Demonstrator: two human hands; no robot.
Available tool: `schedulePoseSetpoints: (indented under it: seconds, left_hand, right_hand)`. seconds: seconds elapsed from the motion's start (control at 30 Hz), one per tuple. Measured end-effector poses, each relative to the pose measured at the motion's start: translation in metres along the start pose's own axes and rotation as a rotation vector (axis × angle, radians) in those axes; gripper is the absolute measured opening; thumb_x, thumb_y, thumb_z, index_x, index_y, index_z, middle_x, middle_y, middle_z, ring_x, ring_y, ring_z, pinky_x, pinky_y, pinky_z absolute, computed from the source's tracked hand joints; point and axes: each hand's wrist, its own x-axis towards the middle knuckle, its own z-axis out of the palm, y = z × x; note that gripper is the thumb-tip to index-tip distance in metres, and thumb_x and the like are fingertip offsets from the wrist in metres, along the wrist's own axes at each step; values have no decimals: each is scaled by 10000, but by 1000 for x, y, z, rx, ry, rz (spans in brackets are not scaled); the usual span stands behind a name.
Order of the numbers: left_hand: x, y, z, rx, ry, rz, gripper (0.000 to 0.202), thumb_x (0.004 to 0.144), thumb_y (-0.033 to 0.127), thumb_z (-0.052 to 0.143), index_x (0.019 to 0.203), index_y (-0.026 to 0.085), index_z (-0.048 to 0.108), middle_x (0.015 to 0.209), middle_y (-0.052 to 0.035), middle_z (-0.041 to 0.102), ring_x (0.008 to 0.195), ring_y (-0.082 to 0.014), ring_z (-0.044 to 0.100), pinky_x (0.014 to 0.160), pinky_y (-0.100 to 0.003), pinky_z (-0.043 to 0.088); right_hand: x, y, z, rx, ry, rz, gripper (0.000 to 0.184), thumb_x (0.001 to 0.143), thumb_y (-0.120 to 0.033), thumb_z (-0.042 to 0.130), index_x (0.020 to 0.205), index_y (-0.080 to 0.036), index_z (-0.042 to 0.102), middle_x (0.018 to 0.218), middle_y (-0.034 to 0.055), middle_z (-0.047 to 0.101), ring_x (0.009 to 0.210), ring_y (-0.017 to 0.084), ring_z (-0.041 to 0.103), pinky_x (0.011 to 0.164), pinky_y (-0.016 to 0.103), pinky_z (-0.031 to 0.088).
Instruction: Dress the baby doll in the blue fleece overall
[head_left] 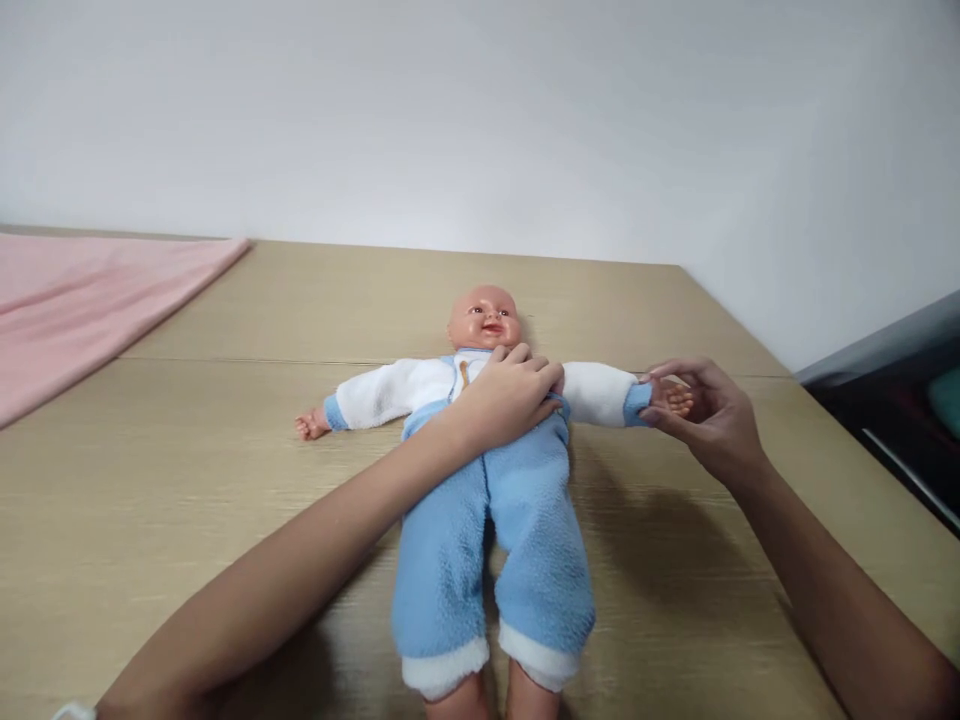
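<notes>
A baby doll (491, 315) lies on its back on the wooden table, head toward the wall and arms spread. It wears a white top with blue cuffs and fluffy blue trousers (536, 530) with white hems. Across its chest rests my left hand (514, 395), fingers curled round the side by the shoulder; what the fingertips press on is partly hidden. At the doll's outstretched arm on the right, my right hand (709, 410) pinches the blue cuff (637, 403) between thumb and fingers, with the doll's small hand (675, 398) inside its curve.
A pink cloth (90, 300) lies flat at the table's left back corner. The wooden table (187, 490) meets a pale wall (465, 120) behind. Beyond the right table edge stands a dark object (892, 390), its kind unclear.
</notes>
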Motion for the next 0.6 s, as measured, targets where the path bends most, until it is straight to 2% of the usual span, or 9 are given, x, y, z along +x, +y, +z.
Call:
schedulePoseSetpoints:
  seconds: [0.13, 0.27, 0.4, 0.5, 0.6]
  left_hand:
    - [-2, -1, -1, -92, 19, 102, 209, 1192, 358, 570, 1252, 190, 679, 1165, -112, 772, 1120, -302, 659, 983, -424, 479]
    - [-3, -4, 0, -144, 101, 189, 253, 1218, 381, 478, 1244, 197, 649, 1164, -122, 760, 1099, -286, 677, 968, -407, 486]
    - [-6, -6, -1, -178, 129, 286, 336, 1241, 410, 410, 1259, 191, 664, 1207, -140, 773, 1134, -282, 685, 997, -416, 506]
    - [-9, -6, 0, -137, 154, 359, 406, 1256, 417, 359, 1289, 186, 692, 1278, -153, 792, 1166, -283, 674, 1020, -429, 511]
    - [-13, -7, 2, -47, 245, 415, 423, 1265, 395, 346, 1337, 204, 717, 1370, -129, 806, 1197, -275, 659, 1043, -437, 495]
  right_hand:
    - [11, -15, 7, 24, 2, 15, 579, 636, -507, 1135, 1050, -308, 782, 971, 30, 778, 806, 220, 721, 714, 345, 637]
    - [13, -20, 10, 77, -95, 16, 596, 717, -556, 1101, 1176, -317, 804, 988, 43, 798, 855, 230, 758, 750, 347, 671]
    - [11, -18, 17, 99, -117, 37, 591, 740, -532, 1096, 1211, -321, 807, 1056, 47, 831, 901, 240, 799, 808, 368, 718]
    - [13, -16, 25, 141, -113, 71, 586, 722, -476, 1110, 1199, -313, 811, 1023, 34, 843, 915, 244, 820, 851, 386, 739]
    - [17, -16, 36, 208, -106, 103, 606, 673, -442, 1132, 1156, -288, 799, 1001, 30, 852, 906, 247, 840, 841, 392, 747]
